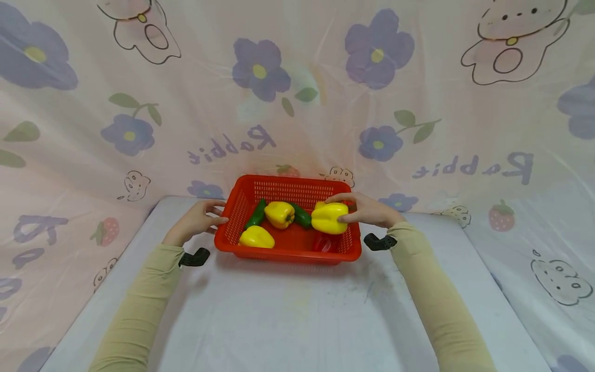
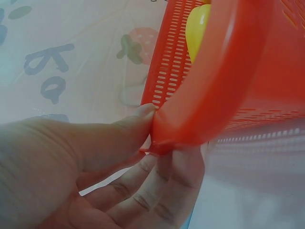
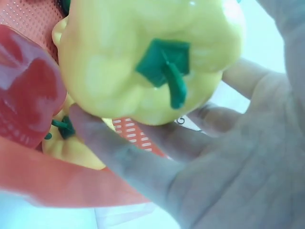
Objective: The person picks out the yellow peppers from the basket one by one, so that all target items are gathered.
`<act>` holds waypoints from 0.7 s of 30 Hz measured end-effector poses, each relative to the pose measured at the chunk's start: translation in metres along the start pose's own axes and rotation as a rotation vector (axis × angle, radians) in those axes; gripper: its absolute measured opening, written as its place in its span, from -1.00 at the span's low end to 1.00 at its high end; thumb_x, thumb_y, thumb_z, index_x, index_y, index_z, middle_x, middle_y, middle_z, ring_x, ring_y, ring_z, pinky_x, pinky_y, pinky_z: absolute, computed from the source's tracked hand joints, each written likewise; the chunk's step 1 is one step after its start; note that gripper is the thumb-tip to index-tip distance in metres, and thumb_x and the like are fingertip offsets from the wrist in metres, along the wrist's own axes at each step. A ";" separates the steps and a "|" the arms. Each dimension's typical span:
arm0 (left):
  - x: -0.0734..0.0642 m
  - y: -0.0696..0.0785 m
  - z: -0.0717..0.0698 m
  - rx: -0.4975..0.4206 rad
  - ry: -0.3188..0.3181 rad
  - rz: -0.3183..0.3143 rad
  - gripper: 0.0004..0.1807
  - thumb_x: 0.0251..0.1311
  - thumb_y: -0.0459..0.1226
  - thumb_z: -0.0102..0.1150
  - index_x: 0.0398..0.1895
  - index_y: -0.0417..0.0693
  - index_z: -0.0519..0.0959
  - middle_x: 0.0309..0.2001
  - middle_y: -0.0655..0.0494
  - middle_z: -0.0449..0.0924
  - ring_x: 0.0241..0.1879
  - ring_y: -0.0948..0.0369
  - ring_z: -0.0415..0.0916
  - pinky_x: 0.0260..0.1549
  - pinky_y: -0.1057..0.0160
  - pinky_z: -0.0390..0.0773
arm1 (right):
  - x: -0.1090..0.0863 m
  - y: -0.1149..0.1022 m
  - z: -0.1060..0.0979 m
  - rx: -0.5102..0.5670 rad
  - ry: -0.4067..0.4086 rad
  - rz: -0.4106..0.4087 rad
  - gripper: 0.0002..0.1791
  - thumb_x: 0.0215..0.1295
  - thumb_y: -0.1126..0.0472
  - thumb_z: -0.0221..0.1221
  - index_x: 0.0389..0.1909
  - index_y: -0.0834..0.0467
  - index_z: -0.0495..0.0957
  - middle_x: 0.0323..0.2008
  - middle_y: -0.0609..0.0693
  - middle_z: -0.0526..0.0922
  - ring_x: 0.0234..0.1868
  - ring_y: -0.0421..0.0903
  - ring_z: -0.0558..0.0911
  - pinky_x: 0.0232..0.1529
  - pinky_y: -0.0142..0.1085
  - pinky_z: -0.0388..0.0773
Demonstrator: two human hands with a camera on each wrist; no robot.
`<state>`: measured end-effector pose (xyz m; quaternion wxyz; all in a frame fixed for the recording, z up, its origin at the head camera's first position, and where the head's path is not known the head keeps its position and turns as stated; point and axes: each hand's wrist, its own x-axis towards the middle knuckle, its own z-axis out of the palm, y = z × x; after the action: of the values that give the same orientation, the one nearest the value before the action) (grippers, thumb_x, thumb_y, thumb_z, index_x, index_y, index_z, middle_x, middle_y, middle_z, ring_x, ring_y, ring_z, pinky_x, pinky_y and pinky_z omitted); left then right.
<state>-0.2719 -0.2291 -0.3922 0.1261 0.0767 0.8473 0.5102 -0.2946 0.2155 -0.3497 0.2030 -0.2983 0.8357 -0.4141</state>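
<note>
Beige sleeves (image 1: 132,310) reach in from the bottom, one on each side. Right hand (image 1: 367,211) has its thumb and fingers curled round a yellow pepper (image 1: 329,218) at the basket's (image 1: 288,253) right end, above a red pepper (image 1: 324,245); whether it rests on anything, I cannot tell. It is glossy, plump and lobed, with a flat green cap and a short bent stalk in the right wrist view.

Left hand (image 1: 197,223) pinches the red rim at the opposite end, thumb against fingers. Two other yellow peppers (image 1: 279,214) sit toward the middle and left front, near slim green vegetables (image 1: 255,213).

Slotted walls enclose them all; the right one is just beside the held pepper. Patterned cloth (image 1: 316,119) rises close behind the back rim. White tabletop (image 1: 288,320) stretches from the front rim toward the camera, between the sleeves, its side edges slanting outward beyond both arms.
</note>
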 end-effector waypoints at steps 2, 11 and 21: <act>0.000 0.000 0.000 0.000 0.001 -0.002 -0.42 0.26 -0.41 0.16 0.32 -0.38 0.24 -0.04 -0.34 0.41 -0.30 0.04 0.59 -0.35 0.10 0.66 | -0.001 0.000 0.000 -0.009 0.005 -0.005 -0.41 0.19 0.16 0.29 0.27 0.10 0.41 0.20 0.03 0.43 0.02 0.04 0.45 0.03 -0.16 0.49; 0.000 -0.001 0.000 0.005 -0.002 -0.006 -0.40 0.27 -0.38 0.17 0.33 -0.36 0.23 -0.03 -0.32 0.41 -0.28 0.05 0.59 -0.33 0.10 0.66 | -0.011 -0.007 -0.002 0.037 0.056 -0.017 -0.37 0.15 0.18 0.32 0.25 0.11 0.34 0.14 0.08 0.42 0.06 0.12 0.45 0.05 -0.09 0.47; -0.001 -0.002 -0.001 -0.010 -0.014 -0.002 -0.39 0.27 -0.38 0.17 0.34 -0.36 0.21 -0.01 -0.33 0.39 -0.26 0.02 0.58 -0.30 0.09 0.66 | -0.026 -0.005 -0.014 0.054 0.165 -0.016 -0.31 0.16 0.20 0.30 0.28 0.19 0.21 0.14 0.15 0.37 0.06 0.14 0.44 0.00 -0.12 0.50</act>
<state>-0.2717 -0.2314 -0.3937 0.1328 0.0785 0.8439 0.5139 -0.2818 0.2385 -0.3347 0.1383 -0.2642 0.8358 -0.4610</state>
